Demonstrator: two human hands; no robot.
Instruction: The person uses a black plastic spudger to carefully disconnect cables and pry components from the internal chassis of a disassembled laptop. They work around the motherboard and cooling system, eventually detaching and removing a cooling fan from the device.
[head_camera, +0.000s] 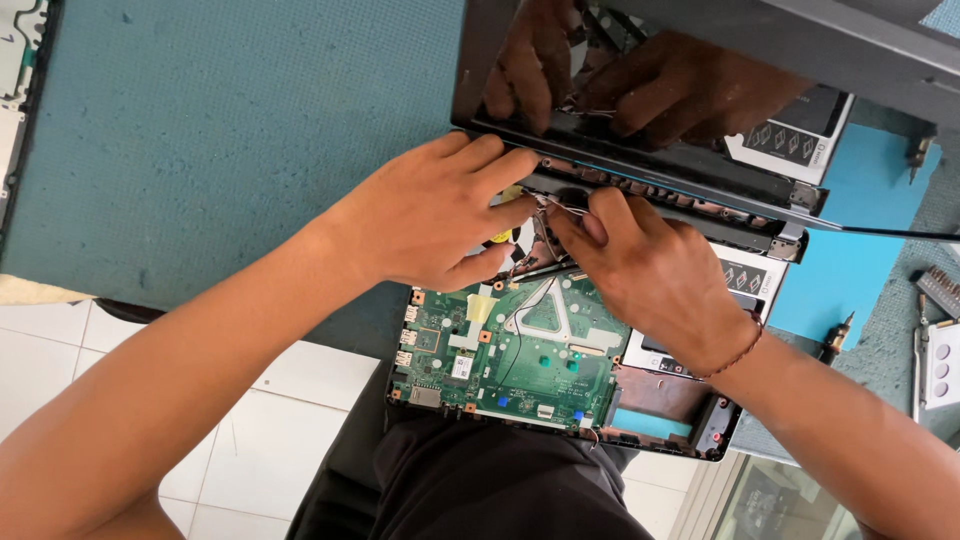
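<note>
Left of centre, the person's left hand (435, 215) is curled over the hinge area of the opened laptop (560, 370), fingertips pressing near the thin wires (562, 207). Mid-frame, the green motherboard (510, 365) sits exposed below. Just right, the right hand (650, 270) is pinched shut on those wires. Looks like cable freeing near the hinge; next move probably needs a gentle, steady tug.
</note>
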